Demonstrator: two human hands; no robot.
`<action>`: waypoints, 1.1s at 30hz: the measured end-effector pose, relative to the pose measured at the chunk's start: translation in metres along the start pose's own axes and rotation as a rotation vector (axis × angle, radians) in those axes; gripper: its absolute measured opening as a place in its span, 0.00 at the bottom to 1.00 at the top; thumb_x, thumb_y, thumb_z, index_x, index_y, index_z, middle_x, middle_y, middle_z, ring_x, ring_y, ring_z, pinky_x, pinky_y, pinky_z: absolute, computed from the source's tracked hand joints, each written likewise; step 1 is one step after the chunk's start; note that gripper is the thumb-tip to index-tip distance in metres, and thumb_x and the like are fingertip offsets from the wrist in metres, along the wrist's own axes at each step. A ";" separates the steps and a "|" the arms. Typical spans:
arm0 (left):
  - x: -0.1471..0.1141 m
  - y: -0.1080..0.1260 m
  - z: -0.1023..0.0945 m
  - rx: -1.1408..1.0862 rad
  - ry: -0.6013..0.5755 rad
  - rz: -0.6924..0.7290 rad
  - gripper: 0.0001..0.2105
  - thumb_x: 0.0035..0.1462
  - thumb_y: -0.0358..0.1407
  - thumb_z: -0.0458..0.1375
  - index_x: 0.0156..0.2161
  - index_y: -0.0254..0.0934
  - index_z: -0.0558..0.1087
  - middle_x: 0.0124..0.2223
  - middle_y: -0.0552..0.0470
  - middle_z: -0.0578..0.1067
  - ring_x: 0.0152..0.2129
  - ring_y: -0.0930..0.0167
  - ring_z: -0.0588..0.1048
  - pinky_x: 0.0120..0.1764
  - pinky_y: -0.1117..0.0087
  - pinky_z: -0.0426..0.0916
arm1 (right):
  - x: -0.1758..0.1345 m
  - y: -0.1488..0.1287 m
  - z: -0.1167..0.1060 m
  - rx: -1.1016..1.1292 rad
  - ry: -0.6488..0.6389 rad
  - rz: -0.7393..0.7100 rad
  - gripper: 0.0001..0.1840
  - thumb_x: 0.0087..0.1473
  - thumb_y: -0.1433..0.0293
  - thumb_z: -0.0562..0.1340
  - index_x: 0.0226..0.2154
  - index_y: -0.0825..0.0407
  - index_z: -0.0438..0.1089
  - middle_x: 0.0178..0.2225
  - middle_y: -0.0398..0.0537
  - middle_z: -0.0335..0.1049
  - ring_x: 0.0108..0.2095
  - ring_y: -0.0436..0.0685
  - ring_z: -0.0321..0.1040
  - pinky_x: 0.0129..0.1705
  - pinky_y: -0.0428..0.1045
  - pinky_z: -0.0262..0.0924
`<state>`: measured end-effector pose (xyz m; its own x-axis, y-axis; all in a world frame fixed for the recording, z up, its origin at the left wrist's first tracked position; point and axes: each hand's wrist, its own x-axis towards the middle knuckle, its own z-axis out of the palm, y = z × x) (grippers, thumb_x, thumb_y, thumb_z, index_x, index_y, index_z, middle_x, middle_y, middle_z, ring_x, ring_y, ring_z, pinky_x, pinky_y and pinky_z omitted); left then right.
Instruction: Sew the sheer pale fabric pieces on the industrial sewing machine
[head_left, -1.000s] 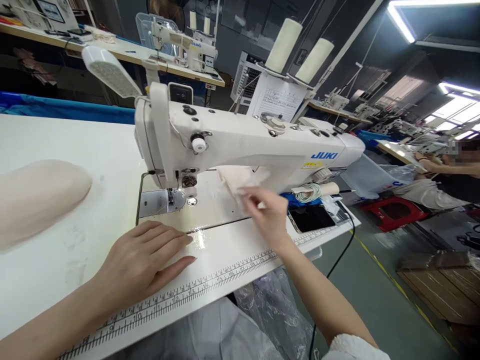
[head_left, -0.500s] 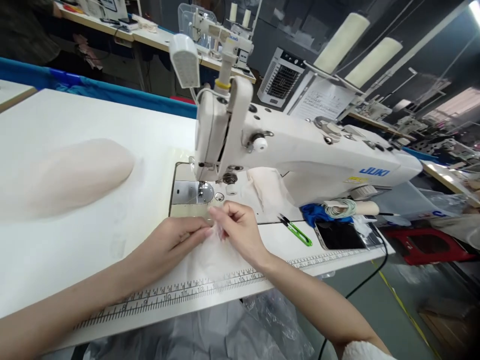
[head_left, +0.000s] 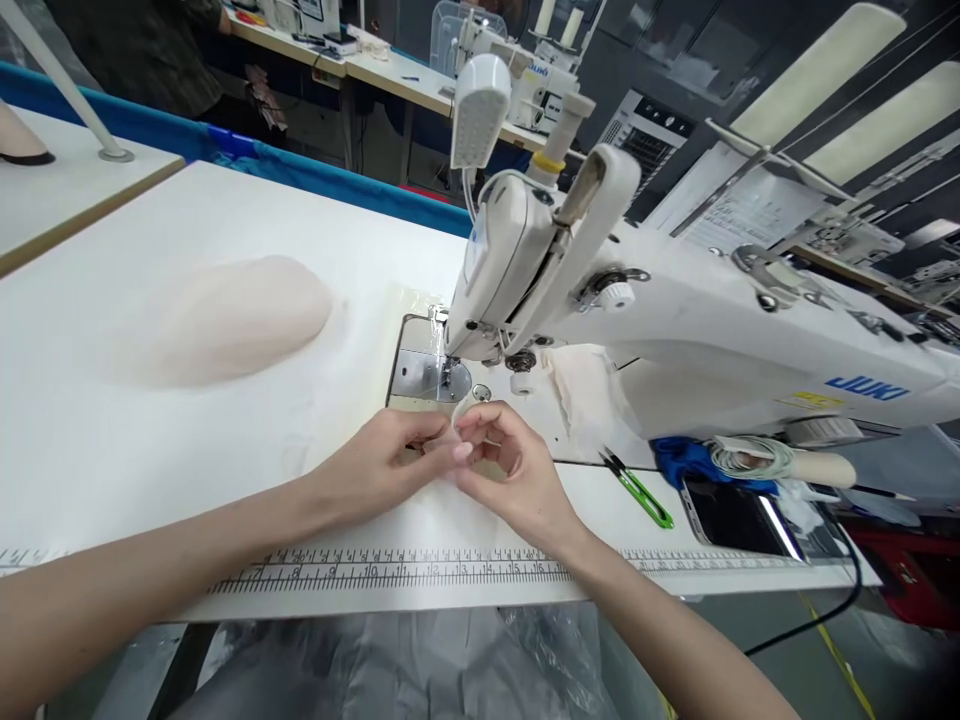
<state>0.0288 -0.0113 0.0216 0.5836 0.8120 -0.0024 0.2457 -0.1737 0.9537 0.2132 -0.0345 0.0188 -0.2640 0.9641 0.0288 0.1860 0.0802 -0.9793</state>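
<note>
My left hand (head_left: 409, 462) and my right hand (head_left: 517, 470) meet in front of the needle plate (head_left: 431, 375) of a white sewing machine (head_left: 675, 310). Both pinch a small piece of pale, thin fabric (head_left: 450, 440) between thumb and fingers. A narrow cream edge of it curls up by the right fingertips; most of it is hidden by the hands. To the left, a pale pink, rounded fabric piece (head_left: 255, 310) lies on the white table (head_left: 150, 450). Folded pale fabric (head_left: 589, 390) lies under the machine arm.
Green thread snips (head_left: 637, 490) lie right of my right hand, next to a phone (head_left: 739, 515), a blue cloth (head_left: 679, 460) and a coil of pale cord (head_left: 754, 457). A printed ruler (head_left: 375, 575) runs along the table's front edge. Another person (head_left: 142, 60) is at the far left.
The view has shifted, so the machine sits further right. My hands have turned and drawn together, lifting the fabric's cream edge between the fingertips.
</note>
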 end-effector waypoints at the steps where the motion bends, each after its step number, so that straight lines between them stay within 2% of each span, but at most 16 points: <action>1: 0.000 -0.001 0.000 0.023 -0.002 0.007 0.20 0.65 0.48 0.48 0.29 0.36 0.70 0.26 0.56 0.68 0.23 0.74 0.65 0.26 0.72 0.58 | -0.001 0.000 0.000 -0.028 -0.006 0.006 0.18 0.48 0.66 0.69 0.41 0.46 0.65 0.37 0.43 0.66 0.35 0.52 0.65 0.38 0.49 0.63; 6: -0.001 -0.008 0.003 0.190 -0.027 0.125 0.19 0.68 0.42 0.43 0.33 0.36 0.71 0.25 0.57 0.69 0.22 0.75 0.66 0.28 0.73 0.58 | -0.001 -0.003 0.001 -0.062 -0.044 0.096 0.18 0.45 0.63 0.72 0.38 0.48 0.67 0.33 0.40 0.67 0.34 0.51 0.64 0.36 0.47 0.61; 9: 0.000 -0.008 0.001 0.297 0.022 0.181 0.18 0.67 0.41 0.44 0.31 0.36 0.70 0.22 0.58 0.66 0.19 0.76 0.63 0.25 0.73 0.55 | 0.000 -0.004 -0.004 0.055 -0.081 0.148 0.14 0.47 0.61 0.71 0.34 0.50 0.70 0.30 0.40 0.70 0.32 0.50 0.67 0.36 0.47 0.63; 10: 0.000 -0.006 -0.002 0.275 0.021 0.174 0.18 0.66 0.40 0.45 0.28 0.35 0.69 0.21 0.58 0.64 0.18 0.76 0.61 0.24 0.73 0.54 | -0.001 -0.003 -0.007 0.114 -0.104 0.176 0.14 0.49 0.60 0.70 0.33 0.51 0.71 0.29 0.41 0.71 0.31 0.50 0.68 0.37 0.48 0.64; 12: 0.001 -0.001 -0.010 0.151 -0.054 0.136 0.20 0.66 0.40 0.46 0.24 0.35 0.68 0.21 0.57 0.65 0.18 0.76 0.62 0.24 0.74 0.56 | -0.002 -0.003 -0.017 0.207 -0.200 0.276 0.15 0.50 0.57 0.68 0.30 0.52 0.71 0.27 0.43 0.72 0.29 0.51 0.71 0.36 0.49 0.67; 15: 0.003 0.006 -0.024 -0.053 -0.211 0.076 0.21 0.66 0.39 0.46 0.24 0.36 0.73 0.25 0.55 0.72 0.22 0.75 0.66 0.29 0.74 0.61 | -0.006 -0.005 -0.033 0.108 -0.410 0.426 0.15 0.49 0.58 0.69 0.28 0.53 0.71 0.25 0.43 0.72 0.26 0.51 0.71 0.30 0.48 0.67; 18: 0.004 0.009 -0.032 -0.107 -0.280 0.043 0.20 0.65 0.36 0.47 0.25 0.37 0.76 0.27 0.55 0.75 0.24 0.75 0.67 0.31 0.74 0.62 | -0.004 -0.014 -0.041 -0.094 -0.401 0.368 0.13 0.50 0.60 0.68 0.34 0.52 0.73 0.21 0.39 0.66 0.23 0.47 0.65 0.25 0.43 0.62; 21: 0.004 0.006 -0.033 -0.126 -0.334 0.039 0.20 0.65 0.35 0.47 0.26 0.37 0.76 0.27 0.54 0.75 0.24 0.75 0.67 0.31 0.73 0.62 | 0.003 -0.021 -0.039 -0.032 -0.395 0.318 0.19 0.50 0.61 0.69 0.44 0.50 0.72 0.23 0.38 0.67 0.20 0.46 0.63 0.21 0.42 0.59; 26: 0.009 -0.001 -0.038 -0.242 -0.494 0.013 0.18 0.62 0.33 0.49 0.20 0.36 0.67 0.29 0.54 0.78 0.25 0.74 0.68 0.32 0.73 0.62 | 0.021 -0.017 -0.025 0.006 -0.342 0.287 0.14 0.49 0.60 0.69 0.36 0.52 0.74 0.37 0.45 0.75 0.12 0.38 0.52 0.12 0.40 0.47; 28: 0.012 -0.002 -0.047 -0.248 -0.574 0.000 0.16 0.59 0.32 0.50 0.19 0.36 0.63 0.32 0.54 0.79 0.26 0.73 0.68 0.33 0.72 0.63 | 0.026 -0.013 -0.021 0.062 -0.354 0.279 0.13 0.49 0.61 0.69 0.34 0.53 0.75 0.36 0.45 0.76 0.12 0.37 0.49 0.12 0.40 0.45; 30: 0.015 -0.001 -0.058 -0.198 -0.655 -0.033 0.14 0.57 0.31 0.51 0.20 0.37 0.65 0.34 0.54 0.79 0.29 0.72 0.70 0.35 0.72 0.64 | 0.030 -0.011 -0.020 0.119 -0.379 0.284 0.13 0.50 0.61 0.69 0.32 0.54 0.75 0.33 0.45 0.77 0.11 0.37 0.50 0.11 0.40 0.44; 32: 0.018 0.002 -0.067 -0.088 -0.660 -0.103 0.11 0.58 0.33 0.52 0.25 0.37 0.70 0.35 0.53 0.78 0.32 0.71 0.73 0.36 0.72 0.65 | 0.033 -0.010 -0.019 0.151 -0.391 0.289 0.12 0.50 0.61 0.69 0.30 0.54 0.74 0.30 0.45 0.77 0.11 0.39 0.54 0.11 0.40 0.46; 33: 0.018 0.004 -0.070 -0.022 -0.619 -0.140 0.10 0.59 0.36 0.53 0.28 0.38 0.71 0.34 0.54 0.78 0.33 0.70 0.73 0.36 0.73 0.65 | 0.034 -0.009 -0.019 0.160 -0.390 0.291 0.12 0.50 0.62 0.69 0.30 0.54 0.74 0.30 0.45 0.77 0.12 0.40 0.57 0.11 0.40 0.48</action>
<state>-0.0138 0.0420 0.0461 0.8882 0.3526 -0.2947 0.3399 -0.0726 0.9377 0.2207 0.0023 0.0326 -0.5623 0.7719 -0.2965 0.1653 -0.2465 -0.9550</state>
